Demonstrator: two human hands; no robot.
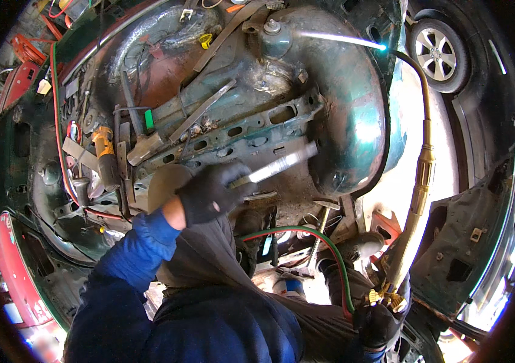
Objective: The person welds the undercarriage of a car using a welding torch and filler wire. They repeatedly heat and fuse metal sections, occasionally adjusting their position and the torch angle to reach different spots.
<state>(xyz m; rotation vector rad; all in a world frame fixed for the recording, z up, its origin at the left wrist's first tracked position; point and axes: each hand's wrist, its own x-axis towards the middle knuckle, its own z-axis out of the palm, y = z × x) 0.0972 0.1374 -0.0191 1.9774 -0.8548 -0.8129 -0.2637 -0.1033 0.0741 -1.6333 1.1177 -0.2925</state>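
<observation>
My left hand (212,190), in a black glove, is closed around one end of a flat, silvery metal bar (284,163). Motion smears the bar, so its exact kind is unclear; its free end points up and right over the car bodywork. At the lower right, my gloved right hand (378,323) grips the valve end of a brass gas torch (422,175). The torch's long, bent neck reaches far up, and a bright flame (342,40) streams leftward from its tip. Beneath the flame lies a rounded dark green wheel arch (348,103).
A red and green hose (306,230) curves toward the torch handle. Left on the bodywork lie a yellow and black power tool (106,157), a hammer (147,148) and loose metal strips (203,109). A dark car with a silver wheel (436,54) stands at the right.
</observation>
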